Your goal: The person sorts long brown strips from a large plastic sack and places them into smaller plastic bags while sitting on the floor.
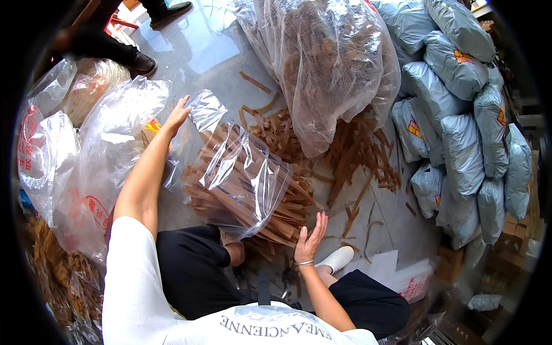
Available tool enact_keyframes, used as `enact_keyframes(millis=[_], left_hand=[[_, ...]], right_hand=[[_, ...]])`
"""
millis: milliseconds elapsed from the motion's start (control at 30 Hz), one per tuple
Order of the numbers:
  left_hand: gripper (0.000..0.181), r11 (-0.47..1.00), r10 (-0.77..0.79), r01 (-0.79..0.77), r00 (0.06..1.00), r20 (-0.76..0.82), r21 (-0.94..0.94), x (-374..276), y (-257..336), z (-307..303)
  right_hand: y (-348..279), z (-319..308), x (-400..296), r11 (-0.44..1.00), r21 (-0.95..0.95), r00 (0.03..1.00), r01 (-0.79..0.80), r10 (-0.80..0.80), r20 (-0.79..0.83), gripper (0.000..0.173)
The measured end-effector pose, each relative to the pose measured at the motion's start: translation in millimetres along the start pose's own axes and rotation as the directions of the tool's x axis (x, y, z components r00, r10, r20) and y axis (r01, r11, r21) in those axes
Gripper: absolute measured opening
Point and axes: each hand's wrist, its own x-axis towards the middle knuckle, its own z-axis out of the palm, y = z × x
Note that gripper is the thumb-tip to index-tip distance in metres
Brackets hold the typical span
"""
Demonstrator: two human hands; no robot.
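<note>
My left hand (177,115) is raised with the fingers apart, beside a crumpled piece of clear plastic (208,110); whether it touches the plastic I cannot tell. Between my hands a clear plastic bag (246,172) lies over a heap of flat brown strips (284,220), and their material I cannot make out. To the right of the heap's near end, my right hand (311,242) is held up, palm turned inward and fingers extended, with nothing in it. A band circles that wrist.
A large translucent sack of brown strips (327,64) stands ahead. Stacked grey plastic parcels (463,151) rise on the right. Large clear plastic bags (116,120) crowd the left. Loose strips (255,82) litter the floor. Another person's shoe (144,64) is at the upper left.
</note>
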Motion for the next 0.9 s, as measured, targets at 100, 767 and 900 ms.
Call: enact_keyframes(millis=[100,767,900], left_hand=[[0.05,0.982,-0.014,0.037,0.992,0.127,-0.187,5.4,-1.0,14.8],[0.063,0.98,0.114,-0.138,0.98,0.165,0.144,-54.6,42.4,46.5],[0.073,0.939,-0.186,0.012,0.858,0.479,0.343,-62.4,69.6,53.0]], right_hand=[[47.4,5.2,-9.9,0.912,0.23,0.94,-0.34,0.337,0.052,0.061],[26.5,23.2,32.5,0.603,0.542,0.77,-0.586,0.623,0.14,0.073],[24.4,40.6,31.8,0.804,0.303,0.857,-0.511,0.453,0.244,0.065]])
